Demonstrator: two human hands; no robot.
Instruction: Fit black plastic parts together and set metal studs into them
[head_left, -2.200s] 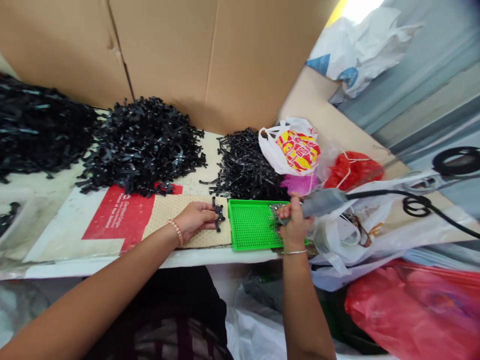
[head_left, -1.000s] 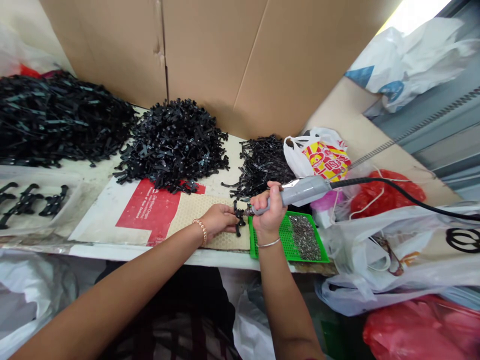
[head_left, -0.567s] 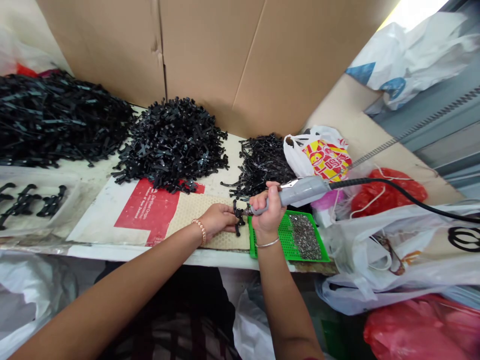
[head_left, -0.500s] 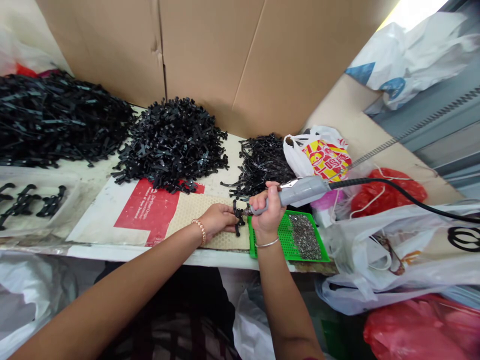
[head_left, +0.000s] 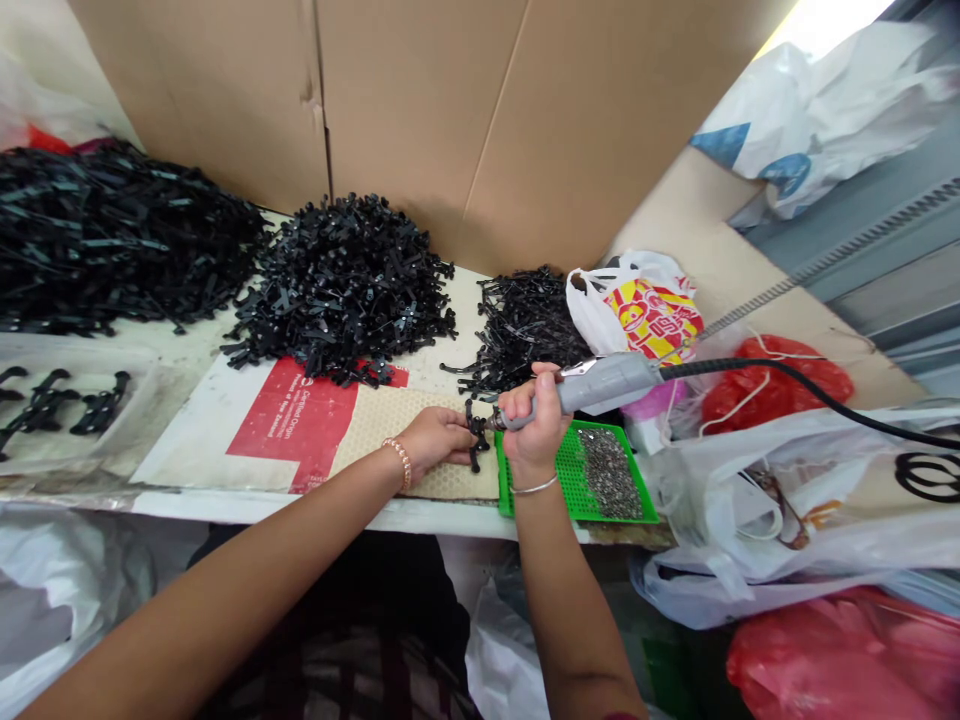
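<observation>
My left hand (head_left: pixel 433 440) pinches a small black plastic part (head_left: pixel 475 438) against a beige perforated mat (head_left: pixel 390 425) near the table's front edge. My right hand (head_left: pixel 534 425) grips a grey corded electric screwdriver (head_left: pixel 600 383), whose tip touches the black part. Right beside that hand lies a green tray (head_left: pixel 574 480) holding a heap of small silver screws (head_left: pixel 609 472).
Three piles of black plastic parts (head_left: pixel 341 285) lie along the back, in front of a cardboard wall (head_left: pixel 450 110). A few assembled parts (head_left: pixel 45 405) rest at the left. Plastic bags (head_left: pixel 787 500) crowd the right side, including a printed bag (head_left: pixel 649 310) and a red one (head_left: pixel 772 385).
My right hand carried the screwdriver from the screw tray over to the black part held by my left hand. In the last second both hands have stayed nearly still.
</observation>
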